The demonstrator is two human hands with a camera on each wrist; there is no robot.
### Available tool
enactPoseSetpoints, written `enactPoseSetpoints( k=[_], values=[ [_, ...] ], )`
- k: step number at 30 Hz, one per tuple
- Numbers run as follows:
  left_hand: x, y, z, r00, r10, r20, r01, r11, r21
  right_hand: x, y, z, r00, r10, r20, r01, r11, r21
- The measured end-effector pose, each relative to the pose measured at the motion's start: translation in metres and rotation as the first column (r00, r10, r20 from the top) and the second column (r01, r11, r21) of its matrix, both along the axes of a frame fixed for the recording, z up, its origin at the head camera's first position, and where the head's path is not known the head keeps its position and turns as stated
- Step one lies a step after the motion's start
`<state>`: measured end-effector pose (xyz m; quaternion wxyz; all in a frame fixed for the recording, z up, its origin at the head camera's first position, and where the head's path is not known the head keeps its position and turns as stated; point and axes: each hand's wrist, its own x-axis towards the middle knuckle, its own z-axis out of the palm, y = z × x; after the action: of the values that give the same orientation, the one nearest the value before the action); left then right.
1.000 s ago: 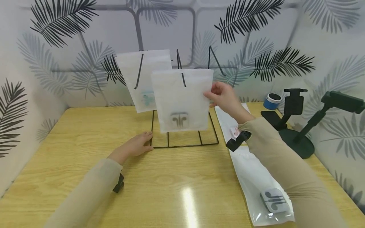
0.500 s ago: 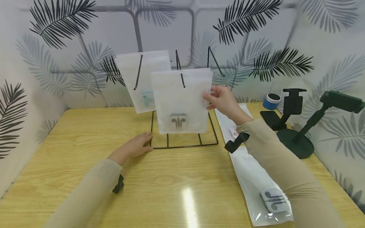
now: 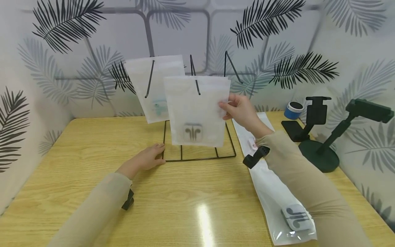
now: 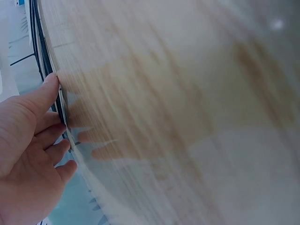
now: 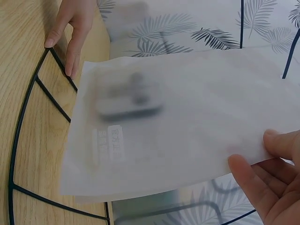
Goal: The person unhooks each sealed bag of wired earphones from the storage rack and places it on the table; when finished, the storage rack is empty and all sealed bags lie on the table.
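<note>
A white translucent pouch (image 3: pixel 210 106) hangs on the middle hook (image 3: pixel 198 88) of a black wire display rack (image 3: pixel 200 158); a second sheet edge shows just behind it. Earphones in a case (image 3: pixel 193 132) show through near its bottom. My right hand (image 3: pixel 243 110) pinches the pouch's right edge between thumb and fingers, also seen in the right wrist view. My left hand (image 3: pixel 148 156) rests at the rack base's front left corner, thumb and fingers extended against the wire. Another white pouch (image 3: pixel 160 70), with something teal inside, hangs on the left hook.
The right hook (image 3: pixel 234 67) carries no pouch. Along the table's right side lie white pouches, one holding an earphone case (image 3: pixel 297 217). Beyond them are a dark green stand (image 3: pixel 319 156), a black phone (image 3: pixel 291 129) and a blue jar (image 3: pixel 294 110). A leaf-patterned backdrop (image 3: pixel 92 85) stands behind.
The hanging pouch and my right hand have sunk slightly, and the pouch's rear layer has shifted a little. My left hand stays at the rack corner.
</note>
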<state>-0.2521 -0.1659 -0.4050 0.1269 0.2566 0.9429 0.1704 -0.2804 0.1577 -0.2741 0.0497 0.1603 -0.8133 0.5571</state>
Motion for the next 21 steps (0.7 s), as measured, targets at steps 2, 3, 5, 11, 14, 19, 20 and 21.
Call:
enactPoseSetpoints(
  k=[2,3,5,11,14,19,20,21],
  values=[
    [0.0,0.0,0.0,1.0,0.002,0.0,-0.002,1.0,0.002,0.002,0.0,0.0,1.0,-0.003,-0.007,0.003,1.0,0.004],
    [0.0,0.0,0.0,1.0,0.003,0.001,-0.003,1.0,0.004,0.003,0.0,0.0,1.0,-0.005,-0.013,0.005,1.0,0.01],
    [0.0,0.0,0.0,1.0,0.005,0.001,-0.005,1.0,0.007,0.004,0.0,0.0,1.0,-0.013,-0.021,0.013,1.0,0.017],
    [0.0,0.0,-0.001,1.0,0.002,0.005,-0.002,1.0,0.013,0.01,0.003,0.0,0.998,-0.01,-0.054,0.012,0.999,0.039],
    [0.0,0.0,-0.001,1.0,0.001,0.002,-0.001,1.0,0.015,0.014,0.004,0.001,0.997,0.0,-0.072,0.004,0.999,0.052],
    [0.0,0.0,-0.001,1.0,0.001,-0.001,-0.001,1.0,0.015,0.021,0.005,0.004,0.996,-0.001,-0.092,0.008,0.997,0.079],
    [0.0,0.0,-0.001,1.0,0.003,0.001,-0.003,1.0,0.013,0.022,0.006,0.005,0.996,0.002,-0.094,0.006,0.997,0.083],
    [0.0,0.0,-0.001,1.0,0.002,0.001,-0.002,1.0,0.013,0.022,0.006,0.005,0.995,0.005,-0.096,0.003,0.996,0.087]
  ],
)
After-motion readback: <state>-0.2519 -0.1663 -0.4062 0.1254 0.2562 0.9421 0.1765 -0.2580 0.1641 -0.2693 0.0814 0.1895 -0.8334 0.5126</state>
